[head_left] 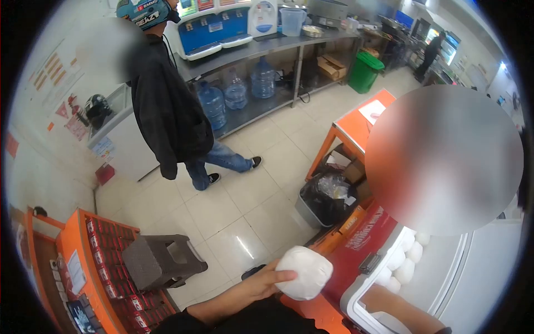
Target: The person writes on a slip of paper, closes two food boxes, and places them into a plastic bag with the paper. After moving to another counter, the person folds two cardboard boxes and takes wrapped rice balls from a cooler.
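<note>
My left hand (273, 281) is closed on a white wrapped bundle (305, 273), rounded and squarish, with the thumb across its near face. What is inside the wrapping cannot be seen. My right forearm (397, 306) reaches down into a red cooler box (356, 245) with a white rim. The rim hides my right hand, so its fingers and anything in them do not show. Several similar white bundles (404, 271) are piled inside the box, beyond my right arm.
A brown plastic stool (161, 261) stands left, beside an orange shelf (83, 228) of red packs. A lined bin (317, 203) sits under an orange table (356, 122). A person in a black hoodie (167, 100) stands near a steel counter (245, 53). A blurred patch covers the right.
</note>
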The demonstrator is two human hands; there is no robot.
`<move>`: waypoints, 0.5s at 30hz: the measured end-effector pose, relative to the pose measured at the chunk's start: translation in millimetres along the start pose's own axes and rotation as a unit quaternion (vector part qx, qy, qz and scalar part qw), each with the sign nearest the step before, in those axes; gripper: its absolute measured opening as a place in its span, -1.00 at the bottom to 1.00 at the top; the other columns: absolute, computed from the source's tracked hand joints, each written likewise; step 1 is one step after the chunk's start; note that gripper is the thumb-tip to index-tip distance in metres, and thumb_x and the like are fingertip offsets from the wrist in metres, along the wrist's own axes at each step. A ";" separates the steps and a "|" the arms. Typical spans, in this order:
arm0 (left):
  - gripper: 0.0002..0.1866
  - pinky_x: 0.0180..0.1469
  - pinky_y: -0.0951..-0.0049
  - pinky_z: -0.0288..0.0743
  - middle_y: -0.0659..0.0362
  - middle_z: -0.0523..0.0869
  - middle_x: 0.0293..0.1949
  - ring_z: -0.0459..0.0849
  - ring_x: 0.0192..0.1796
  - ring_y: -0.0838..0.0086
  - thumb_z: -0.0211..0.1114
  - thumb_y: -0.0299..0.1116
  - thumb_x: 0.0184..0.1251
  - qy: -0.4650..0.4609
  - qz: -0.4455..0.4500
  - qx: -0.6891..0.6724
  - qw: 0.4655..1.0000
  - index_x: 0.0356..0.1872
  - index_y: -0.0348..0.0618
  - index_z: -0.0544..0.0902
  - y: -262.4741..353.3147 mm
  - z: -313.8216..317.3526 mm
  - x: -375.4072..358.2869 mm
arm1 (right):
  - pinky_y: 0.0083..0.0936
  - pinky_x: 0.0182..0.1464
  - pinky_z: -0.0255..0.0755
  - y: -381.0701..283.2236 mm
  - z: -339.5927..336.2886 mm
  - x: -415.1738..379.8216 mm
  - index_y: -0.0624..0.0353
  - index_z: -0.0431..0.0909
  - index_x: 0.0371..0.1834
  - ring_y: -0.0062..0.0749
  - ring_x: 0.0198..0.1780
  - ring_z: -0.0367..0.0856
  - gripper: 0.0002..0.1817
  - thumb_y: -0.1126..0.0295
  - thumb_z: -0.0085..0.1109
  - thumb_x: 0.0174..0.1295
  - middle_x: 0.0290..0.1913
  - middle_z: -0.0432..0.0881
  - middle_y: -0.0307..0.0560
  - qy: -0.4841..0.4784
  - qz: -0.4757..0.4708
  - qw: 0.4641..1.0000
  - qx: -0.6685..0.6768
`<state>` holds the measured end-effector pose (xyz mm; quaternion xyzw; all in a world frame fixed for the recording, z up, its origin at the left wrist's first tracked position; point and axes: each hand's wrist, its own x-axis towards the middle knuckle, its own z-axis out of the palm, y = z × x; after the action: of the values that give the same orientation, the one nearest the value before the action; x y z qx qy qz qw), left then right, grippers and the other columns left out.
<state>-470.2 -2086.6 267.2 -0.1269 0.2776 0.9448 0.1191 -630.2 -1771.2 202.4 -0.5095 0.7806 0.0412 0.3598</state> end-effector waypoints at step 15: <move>-0.33 0.18 0.08 0.37 -0.10 0.37 0.16 0.42 0.19 0.09 0.13 -0.10 0.25 -0.034 0.053 -0.015 0.998 0.25 -0.28 0.14 6.1 50.4 74.6 | -0.28 -0.05 0.39 -0.8 -39.0 -49.5 0.24 0.22 0.15 -0.04 -0.11 0.52 -0.27 0.35 0.28 -0.19 -0.17 0.52 0.15 0.011 -0.049 0.999 -0.001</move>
<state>-550.9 -2052.1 288.5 -0.0815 0.2658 0.9575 0.0769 -638.8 -1750.4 261.3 -0.5475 0.7588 0.0184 0.3524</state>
